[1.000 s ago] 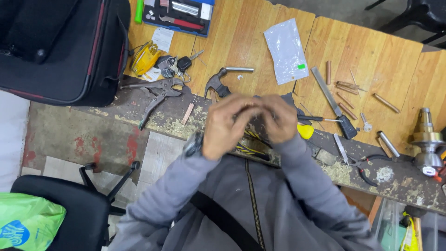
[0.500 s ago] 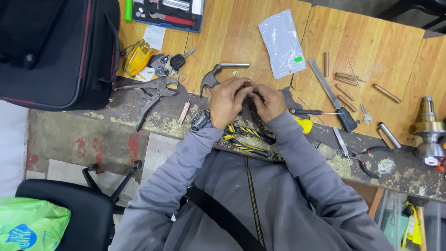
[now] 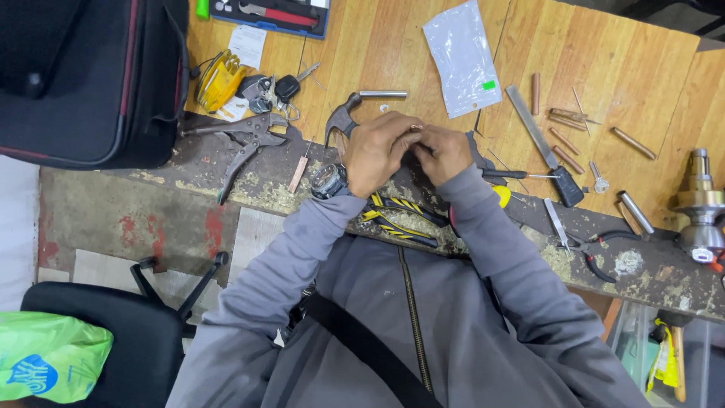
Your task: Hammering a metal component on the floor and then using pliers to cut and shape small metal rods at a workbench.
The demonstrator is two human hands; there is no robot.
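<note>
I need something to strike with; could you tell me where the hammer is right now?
In the head view, the hammer lies on the wooden bench just beyond the left hand, with the locking pliers to its left.

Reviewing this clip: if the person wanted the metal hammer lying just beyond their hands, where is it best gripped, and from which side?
Probably by its silver metal handle, which juts out toward the right, bare and clear of other tools. Coming from the far side of the wooden workbench seems best: the metal hammer's dark head lies close against the left hand and right hand, which crowd the near side.
</note>
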